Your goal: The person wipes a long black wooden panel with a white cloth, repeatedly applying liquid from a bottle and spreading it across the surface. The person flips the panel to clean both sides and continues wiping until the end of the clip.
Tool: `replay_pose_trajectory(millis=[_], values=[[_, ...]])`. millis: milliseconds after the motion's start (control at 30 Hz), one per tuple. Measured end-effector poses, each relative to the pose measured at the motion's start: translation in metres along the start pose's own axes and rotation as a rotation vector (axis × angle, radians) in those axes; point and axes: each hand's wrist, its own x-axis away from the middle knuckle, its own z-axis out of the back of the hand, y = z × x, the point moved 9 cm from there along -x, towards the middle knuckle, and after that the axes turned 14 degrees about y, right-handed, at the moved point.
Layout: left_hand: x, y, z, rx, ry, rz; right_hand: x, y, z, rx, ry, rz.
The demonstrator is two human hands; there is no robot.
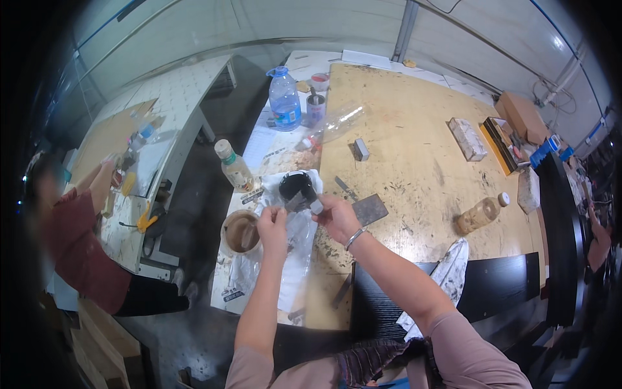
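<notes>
Pinching a small pale-grey flat piece (317,206), the right hand (339,219) holds it just beside a round black tub (287,187), dark inside; the left hand's (272,228) fingers are drawn together, on what I cannot tell. White sheeting (299,259) beneath presumably protects the tan-topped desk (414,97). Nearby, a round beige tub (228,232) shows brown residue.

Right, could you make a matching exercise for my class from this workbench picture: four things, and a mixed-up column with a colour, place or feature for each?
Things
1. Jug
2. Rag
3. Bucket
4. Tub

Descriptions
A. Beside the left hand
B. Black
C. Topped with a blue cap
D. Lying across a dark board

Pairs: 1-C, 2-D, 3-A, 4-B
</notes>
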Motion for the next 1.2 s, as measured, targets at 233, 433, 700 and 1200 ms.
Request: replay_pose_trajectory(millis=[233,433,700,1200], values=[[-0.016,-0.005,-0.011,0.037,0.036,0.054,0.026,0.003,0.001,-0.002,-0.078,-0.051],[-0.057,-0.012,-0.023,-0.158,0.089,-0.113,0.06,0.001,0.037,0.014,-0.044,-0.063],[-0.063,-0.01,-0.026,-0.328,0.118,-0.176,0.104,-0.014,0.125,-0.07,0.047,-0.041],[-0.101,-0.041,0.009,-0.385,0.165,-0.417,0.208,-0.02,0.293,-0.193,0.336,0.062]])
